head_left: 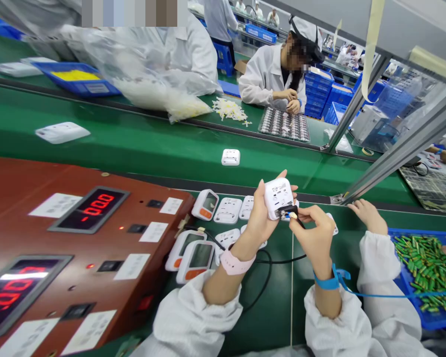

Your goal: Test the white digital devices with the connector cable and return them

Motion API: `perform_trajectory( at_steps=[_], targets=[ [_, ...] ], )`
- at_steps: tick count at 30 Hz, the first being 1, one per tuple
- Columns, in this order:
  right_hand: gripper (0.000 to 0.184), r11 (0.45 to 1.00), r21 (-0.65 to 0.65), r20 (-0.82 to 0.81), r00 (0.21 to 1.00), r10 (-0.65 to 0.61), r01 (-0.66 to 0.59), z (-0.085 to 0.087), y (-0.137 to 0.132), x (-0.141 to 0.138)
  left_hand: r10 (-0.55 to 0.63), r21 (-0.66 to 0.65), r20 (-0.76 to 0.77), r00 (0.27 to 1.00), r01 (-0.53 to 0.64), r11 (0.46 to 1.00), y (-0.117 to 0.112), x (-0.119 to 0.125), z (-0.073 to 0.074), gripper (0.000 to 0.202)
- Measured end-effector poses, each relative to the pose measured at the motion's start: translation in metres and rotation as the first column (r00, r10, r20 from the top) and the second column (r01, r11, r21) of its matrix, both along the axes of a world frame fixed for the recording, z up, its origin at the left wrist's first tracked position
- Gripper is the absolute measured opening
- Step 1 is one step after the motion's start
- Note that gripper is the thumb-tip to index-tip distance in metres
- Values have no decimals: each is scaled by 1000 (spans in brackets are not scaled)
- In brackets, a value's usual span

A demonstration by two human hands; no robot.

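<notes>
A small white plastic device (278,192), its printed back turned up, is held in my left hand (258,220). My right hand (317,235) pinches a black plug-like piece (288,210) against the device's lower edge. Something small, blue and yellowish shows at the fingertips, too small to name. A black cable (269,272) runs below my hands toward my right wrist. Beside my left forearm lie several similar devices: some show a grey screen and orange button, like this one (196,260), others lie face down, such as this white one (228,210).
A brown test box (134,270) with red digital displays fills the left. A green conveyor belt (152,144) carries a few white devices. At right, a neighbour's hand (369,215) is near a blue tray (397,277) of green batteries. A metal post (364,171) stands ahead.
</notes>
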State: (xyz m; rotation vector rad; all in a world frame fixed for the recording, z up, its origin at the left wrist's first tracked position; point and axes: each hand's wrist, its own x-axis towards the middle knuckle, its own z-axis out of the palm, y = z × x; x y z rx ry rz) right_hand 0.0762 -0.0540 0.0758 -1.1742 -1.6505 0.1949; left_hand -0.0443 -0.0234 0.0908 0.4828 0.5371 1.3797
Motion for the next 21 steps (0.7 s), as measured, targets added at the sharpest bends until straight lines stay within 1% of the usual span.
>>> perform_trajectory(
  at_steps=[7, 10, 14, 17, 21],
  targets=[
    [4, 1000, -21, -20, 1000, 4, -5, -1, 0, 1, 22, 48, 4, 1000, -22, 999, 3, 0, -6, 63],
    [4, 999, -34, -39, 999, 18, -19, 0, 0, 1, 59, 101, -32, 998, -55, 993, 2, 1, -9, 72],
    [7, 995, -58, -81, 993, 80, -85, 0, 0, -1, 97, 148, -74, 992, -86, 985, 1, 2, -11, 87],
    [9, 993, -60, -90, 991, 100, -106, -2, 1, -3, 111, 149, -90, 990, -97, 984, 1, 2, -9, 91],
    [12, 994, -29, -73, 992, 104, -107, -3, 1, -7, 122, 148, -92, 988, -107, 983, 2, 2, -8, 92]
  ],
)
